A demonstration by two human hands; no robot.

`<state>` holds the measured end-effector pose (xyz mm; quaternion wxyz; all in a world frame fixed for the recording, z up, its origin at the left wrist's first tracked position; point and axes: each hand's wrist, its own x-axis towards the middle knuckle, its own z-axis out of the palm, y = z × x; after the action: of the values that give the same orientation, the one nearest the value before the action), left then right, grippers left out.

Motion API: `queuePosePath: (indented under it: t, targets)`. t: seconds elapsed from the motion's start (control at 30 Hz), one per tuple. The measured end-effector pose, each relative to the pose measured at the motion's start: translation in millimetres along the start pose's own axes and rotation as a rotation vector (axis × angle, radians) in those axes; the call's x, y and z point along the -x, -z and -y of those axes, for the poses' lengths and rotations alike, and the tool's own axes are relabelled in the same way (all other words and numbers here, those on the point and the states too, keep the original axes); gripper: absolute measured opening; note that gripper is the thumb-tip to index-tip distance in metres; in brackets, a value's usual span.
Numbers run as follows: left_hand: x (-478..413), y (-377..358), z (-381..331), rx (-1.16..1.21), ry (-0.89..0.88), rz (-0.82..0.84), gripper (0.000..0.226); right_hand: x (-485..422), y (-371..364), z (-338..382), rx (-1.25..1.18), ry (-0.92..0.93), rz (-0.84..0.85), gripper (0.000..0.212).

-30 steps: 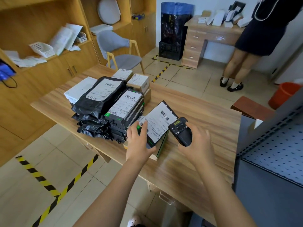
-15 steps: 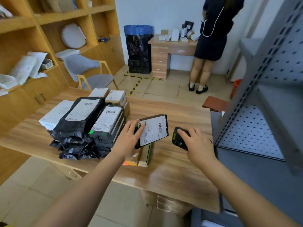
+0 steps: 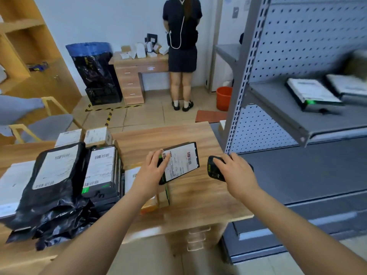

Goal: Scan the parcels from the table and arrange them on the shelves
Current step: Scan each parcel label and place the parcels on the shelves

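Left hand (image 3: pixel 153 172) grips the flat black parcel (image 3: pixel 181 163) by its near end, label up, above the table (image 3: pixel 198 195); right hand (image 3: pixel 237 175) curls round the scanner (image 3: pixel 212 170) just beside it. Long axis points up-right toward the grey shelf (image 3: pixel 274 102), and the right hand's nearer it.

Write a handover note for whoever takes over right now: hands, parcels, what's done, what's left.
Left hand grips a black parcel, label up, over the table.
Right hand holds the scanner just beside that parcel.
Done: two shelved parcels lie on the grey shelf.
Left: the picture does not show whether the held parcel has been scanned, so check, then shelve it. After that, scan and shelve the stack, the black bag and the white boxes on the table.
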<state>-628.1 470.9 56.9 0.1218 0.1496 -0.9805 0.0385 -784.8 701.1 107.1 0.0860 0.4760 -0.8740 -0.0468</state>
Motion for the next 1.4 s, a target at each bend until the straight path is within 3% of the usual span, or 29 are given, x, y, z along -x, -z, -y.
queuePosePath:
  t: [0.17, 0.3, 0.4, 0.47, 0.57, 1.0, 1.4]
  targets:
    - [-3.2, -9.0, -15.5, 0.074, -0.056, 0.039, 0.116, 24.4, 1.7, -3.4, 0.050, -0.113, 0.043, 0.086]
    - [-9.9, -6.2, -52.8, 0.133, -0.076, 0.065, 0.111, 49.6, -11.8, -13.9, -0.053, -0.282, 0.047, 0.085]
    - [-13.8, -10.2, -91.4, 0.205, -0.060, 0.090, 0.105, 76.4, -27.0, -25.0, -0.372, -0.602, -0.017, 0.082]
    - [-16.9, -9.4, -123.7, 0.260, -0.070, 0.091, 0.101, 100.0, -38.0, -28.5, -0.638, -0.859, -0.148, 0.080]
    - [-20.8, -13.7, -180.4, 0.388, -0.105, 0.085, 0.098, 141.7, -54.3, -39.1, -0.812, -1.039, -0.300, 0.078]
    - [-34.4, -19.2, -475.5, 0.548, -0.425, 0.052, 0.095, 349.5, -70.7, -195.0, -0.708, -1.434, -0.500, 0.074]
    - [-79.9, 6.2, -708.7, 0.655, -0.543, -0.018, 0.094, 472.1, -58.1, -367.5, -0.631, -1.543, -0.553, 0.079]
